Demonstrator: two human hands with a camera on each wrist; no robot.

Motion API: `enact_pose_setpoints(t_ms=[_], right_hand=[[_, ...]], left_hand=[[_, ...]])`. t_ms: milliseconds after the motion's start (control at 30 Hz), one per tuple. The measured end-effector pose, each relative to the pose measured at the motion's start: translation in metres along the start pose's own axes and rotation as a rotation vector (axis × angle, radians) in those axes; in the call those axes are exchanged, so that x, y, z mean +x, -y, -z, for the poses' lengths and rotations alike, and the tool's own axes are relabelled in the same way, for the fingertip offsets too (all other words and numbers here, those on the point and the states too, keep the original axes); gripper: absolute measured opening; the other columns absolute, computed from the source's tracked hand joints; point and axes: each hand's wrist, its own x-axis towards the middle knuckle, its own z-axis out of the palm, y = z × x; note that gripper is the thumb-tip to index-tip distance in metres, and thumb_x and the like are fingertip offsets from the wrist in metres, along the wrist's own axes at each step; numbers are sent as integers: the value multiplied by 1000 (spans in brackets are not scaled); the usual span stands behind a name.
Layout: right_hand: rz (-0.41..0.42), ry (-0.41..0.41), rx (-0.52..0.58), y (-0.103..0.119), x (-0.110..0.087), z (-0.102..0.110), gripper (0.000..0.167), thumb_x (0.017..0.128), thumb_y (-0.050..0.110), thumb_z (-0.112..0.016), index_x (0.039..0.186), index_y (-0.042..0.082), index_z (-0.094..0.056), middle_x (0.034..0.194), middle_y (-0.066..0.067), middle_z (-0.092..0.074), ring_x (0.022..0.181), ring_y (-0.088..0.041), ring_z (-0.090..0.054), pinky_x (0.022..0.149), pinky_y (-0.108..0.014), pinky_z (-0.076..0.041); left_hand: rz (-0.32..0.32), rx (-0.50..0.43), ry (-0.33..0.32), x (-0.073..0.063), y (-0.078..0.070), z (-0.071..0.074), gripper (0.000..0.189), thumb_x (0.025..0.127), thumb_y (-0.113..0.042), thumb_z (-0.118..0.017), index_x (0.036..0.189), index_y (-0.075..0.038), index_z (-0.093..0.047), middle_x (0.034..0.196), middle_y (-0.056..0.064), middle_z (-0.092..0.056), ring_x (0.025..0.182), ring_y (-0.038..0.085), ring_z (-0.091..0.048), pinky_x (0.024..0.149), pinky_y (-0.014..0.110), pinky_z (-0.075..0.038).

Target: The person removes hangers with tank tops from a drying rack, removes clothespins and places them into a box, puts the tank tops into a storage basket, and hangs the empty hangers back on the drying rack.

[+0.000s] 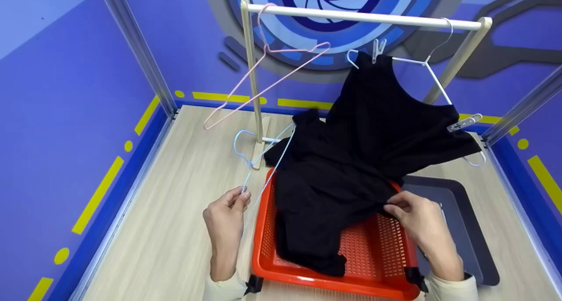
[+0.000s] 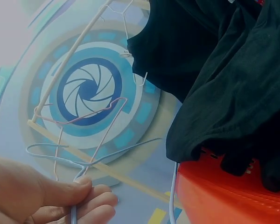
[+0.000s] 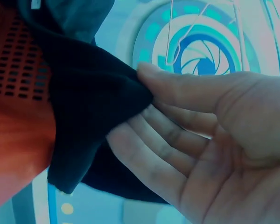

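In the head view my left hand [image 1: 226,217] pinches a light blue wire hanger [image 1: 249,163] near its neck. One end of that hanger runs in at a sleeve-like part of a black garment [image 1: 316,182]. My right hand [image 1: 423,226] pinches the garment's right edge between thumb and fingers; the right wrist view shows a corner of black cloth [image 3: 98,88] in that grip. The garment drapes over a red basket [image 1: 331,284], its lower end inside. Behind it, another black garment [image 1: 373,99] hangs on a white hanger [image 1: 439,84].
A clothes rack [image 1: 360,16] with a white bar stands at the back. From its left end hangs a pink hanger [image 1: 266,49]. Clear clothespins, one at the top [image 1: 378,51] and one at the right [image 1: 464,123], grip the hung garment. A dark grey tray [image 1: 476,237] lies right of the basket.
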Motion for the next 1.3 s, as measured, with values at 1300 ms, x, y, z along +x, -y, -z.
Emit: enact_pose_setpoints(t_ms=[1300], right_hand=[[366,-148,-17,38,103,-107,14,87,2,-84,100,7,-84,98,-9,-78,91,-36,-75,78,-53,-60]], left_hand=[[-23,4,38,-7,-4,-10,13,89,5,-83,101,3,-83,86,12,-79,77,32,-79,63,18,-59]])
